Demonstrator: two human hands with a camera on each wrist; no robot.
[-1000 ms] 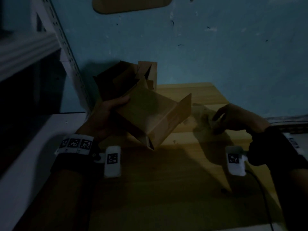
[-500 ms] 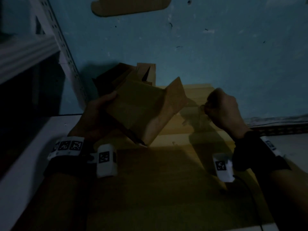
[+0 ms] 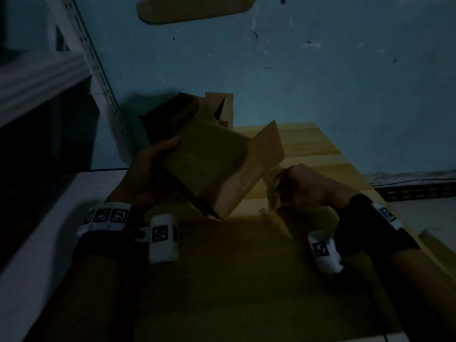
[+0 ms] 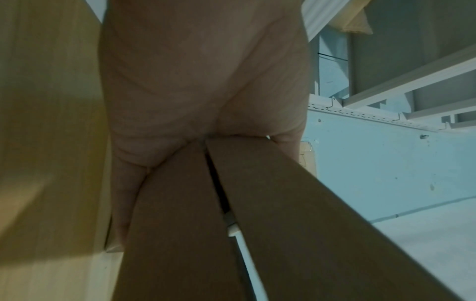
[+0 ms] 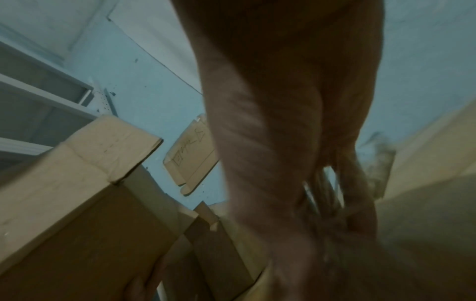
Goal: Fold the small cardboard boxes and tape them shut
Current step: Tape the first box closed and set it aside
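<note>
The right hand [image 3: 306,188] has dropped from its raised spot to the wooden table [image 3: 246,280], fingers curled around something pale I cannot make out. The left hand [image 3: 150,174] grips the cardboard box [image 3: 212,166], tilted above the table.

Two hands [image 3: 153,176] [image 3: 306,186], three cardboard boxes [image 3: 212,164] [image 3: 167,119] [image 3: 223,104], one wall-mounted flat cardboard piece [image 3: 195,8].
</note>
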